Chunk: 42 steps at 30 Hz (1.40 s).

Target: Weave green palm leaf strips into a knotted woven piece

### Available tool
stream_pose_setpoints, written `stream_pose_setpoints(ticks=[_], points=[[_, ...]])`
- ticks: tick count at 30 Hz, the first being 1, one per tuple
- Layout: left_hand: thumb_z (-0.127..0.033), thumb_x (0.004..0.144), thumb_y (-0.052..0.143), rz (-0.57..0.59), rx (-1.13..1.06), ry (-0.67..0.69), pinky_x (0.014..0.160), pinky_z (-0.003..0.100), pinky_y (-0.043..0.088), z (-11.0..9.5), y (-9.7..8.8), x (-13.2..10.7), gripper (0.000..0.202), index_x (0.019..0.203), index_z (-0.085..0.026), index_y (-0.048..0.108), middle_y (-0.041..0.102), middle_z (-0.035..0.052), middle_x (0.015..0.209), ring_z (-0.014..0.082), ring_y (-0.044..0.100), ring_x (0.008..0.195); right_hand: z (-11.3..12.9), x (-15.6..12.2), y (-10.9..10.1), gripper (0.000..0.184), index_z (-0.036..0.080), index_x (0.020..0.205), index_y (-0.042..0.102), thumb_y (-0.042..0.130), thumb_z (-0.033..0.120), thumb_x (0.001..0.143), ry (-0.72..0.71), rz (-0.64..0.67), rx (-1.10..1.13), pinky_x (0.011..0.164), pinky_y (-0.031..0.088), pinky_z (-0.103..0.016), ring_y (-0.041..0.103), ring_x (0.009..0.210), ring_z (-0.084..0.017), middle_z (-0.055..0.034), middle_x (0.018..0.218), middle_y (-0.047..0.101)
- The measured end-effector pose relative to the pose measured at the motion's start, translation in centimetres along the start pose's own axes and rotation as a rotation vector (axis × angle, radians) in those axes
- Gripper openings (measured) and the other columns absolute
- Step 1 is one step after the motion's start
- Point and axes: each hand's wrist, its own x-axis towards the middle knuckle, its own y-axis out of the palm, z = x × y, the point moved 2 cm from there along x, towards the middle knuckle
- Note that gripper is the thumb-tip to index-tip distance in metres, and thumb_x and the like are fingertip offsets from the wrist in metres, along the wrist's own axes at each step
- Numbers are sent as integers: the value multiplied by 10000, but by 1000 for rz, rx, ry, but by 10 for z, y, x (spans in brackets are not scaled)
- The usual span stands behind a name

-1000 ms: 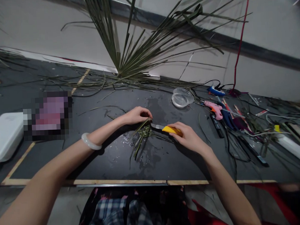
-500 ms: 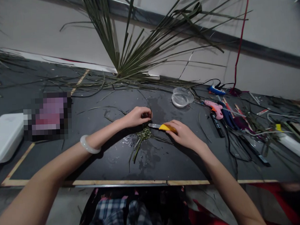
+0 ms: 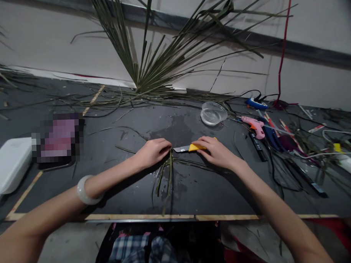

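My left hand (image 3: 155, 152) is closed in a pinch at the top of a small bundle of green palm leaf strips (image 3: 169, 172). Part of the bundle is hidden under the fingers; loose ends spread toward the front edge and to the right. In my right hand (image 3: 218, 151) is a utility knife (image 3: 195, 147) with a yellow handle. Its metal blade points left, with the tip close to my left fingertips and the strips. Whether the tip touches a strip, I cannot tell.
A large fan-shaped palm leaf (image 3: 150, 71) leans on the wall. Right of centre stand a clear plastic cup (image 3: 212, 115), a pink glue gun (image 3: 254, 125), a black marker-like box (image 3: 257, 146) and cables. A phone (image 3: 60, 139) and white box (image 3: 11, 164) lie left.
My left hand has moved slightly down and left, its fingers now pinched on the strips. The knife has shifted a little right. A strip now hangs toward the front edge.
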Motion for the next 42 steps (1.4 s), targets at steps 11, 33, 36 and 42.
stream_pose_setpoints(ticks=[11,33,36,42], points=[[-185,945,422,-97,183,86,635,236,407,-4,9,-17,253,877,-144,663,516,45,751,148,450,721,7,20,12,309,179,1208,546,418,213,928,-98,3,2,844,485,-413,556,985,-225,-122,1087,592],[-153,932,426,127,409,84,734,285,508,-11,10,-26,194,938,-114,615,601,87,896,197,529,894,1,19,34,359,195,1246,575,410,265,934,-83,-168,-32,798,489,-423,523,906,-242,-125,1004,601],[-131,929,418,167,389,85,750,287,505,-11,12,-25,195,941,-112,612,604,95,909,196,523,905,0,19,35,366,231,1266,565,423,283,933,-60,-169,5,774,487,-425,525,878,-236,-115,974,598],[-77,921,371,158,349,147,727,294,509,-14,11,-25,242,890,-105,609,598,105,881,207,523,911,-4,18,36,360,266,1272,560,444,297,933,-66,-189,44,771,473,-425,520,864,-221,-100,969,595]])
